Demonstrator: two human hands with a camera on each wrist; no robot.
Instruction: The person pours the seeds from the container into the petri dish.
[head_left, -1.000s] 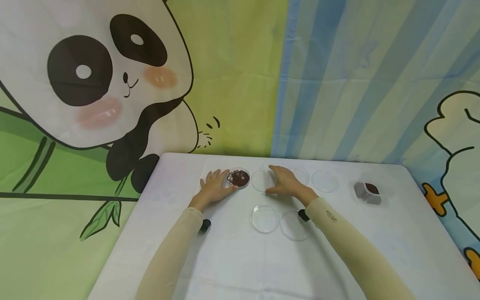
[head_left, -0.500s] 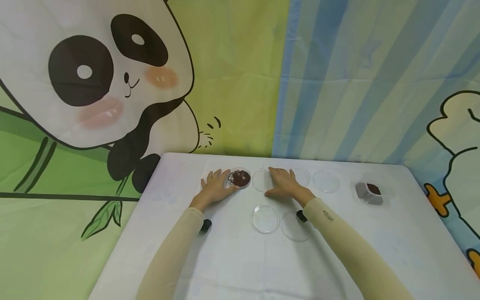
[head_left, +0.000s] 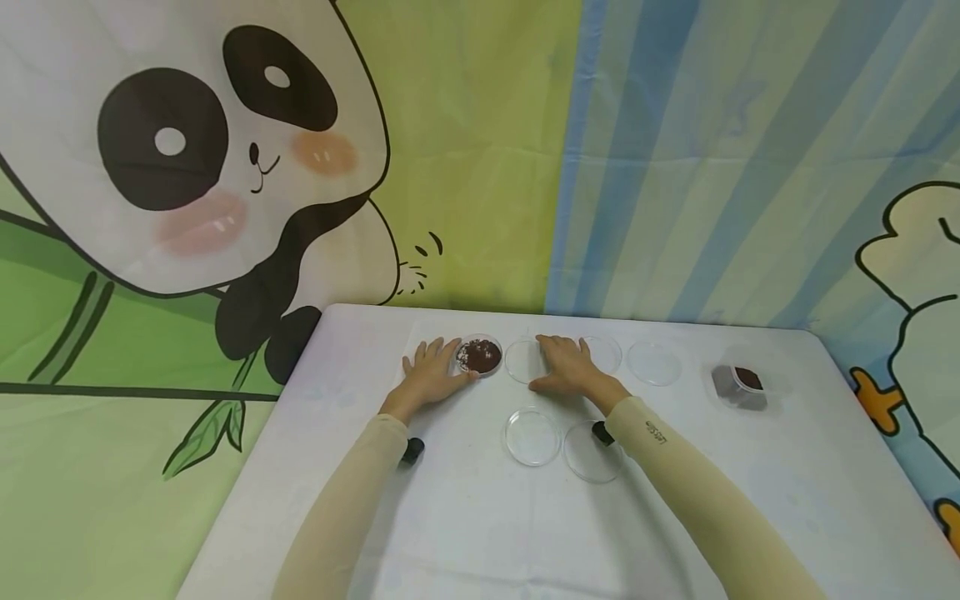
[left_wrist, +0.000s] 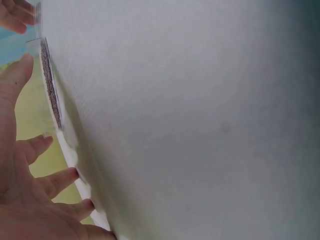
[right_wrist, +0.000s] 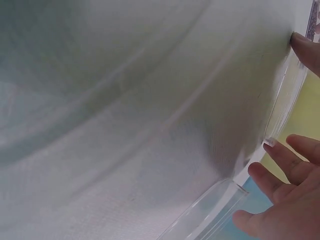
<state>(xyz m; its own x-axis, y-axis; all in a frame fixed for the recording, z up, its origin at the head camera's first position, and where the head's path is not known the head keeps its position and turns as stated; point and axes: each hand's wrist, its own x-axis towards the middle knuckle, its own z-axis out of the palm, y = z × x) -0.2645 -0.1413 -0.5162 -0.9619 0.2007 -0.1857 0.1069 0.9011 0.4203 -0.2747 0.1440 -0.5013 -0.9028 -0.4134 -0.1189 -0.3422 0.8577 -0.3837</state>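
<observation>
In the head view my left hand (head_left: 430, 375) is at the left side of a round clear petri dish (head_left: 483, 356) with dark brown granules and some white specks. Its thumb and index finger hold opposite edges of that dish (left_wrist: 54, 95), and the other fingers spread down to the table in the left wrist view. To the right lies a clear petri dish (head_left: 517, 362) with no granules. My right hand (head_left: 572, 368) holds this second dish (right_wrist: 286, 97) from its right side, thumb at the near edge and index fingertip at the far edge.
Two more clear dishes (head_left: 603, 354) extend the back row rightward. In front lie a clear dish (head_left: 532, 437) and a wider one (head_left: 588, 458), partly under the right wrist's black camera (head_left: 602, 432). A grey-clear tub (head_left: 738, 387) with brown contents stands right, on the white table (head_left: 465, 517).
The right hand's fingers and forearm have shifted very slightly about the second dish. The left hand and the dish of granules stay in place.
</observation>
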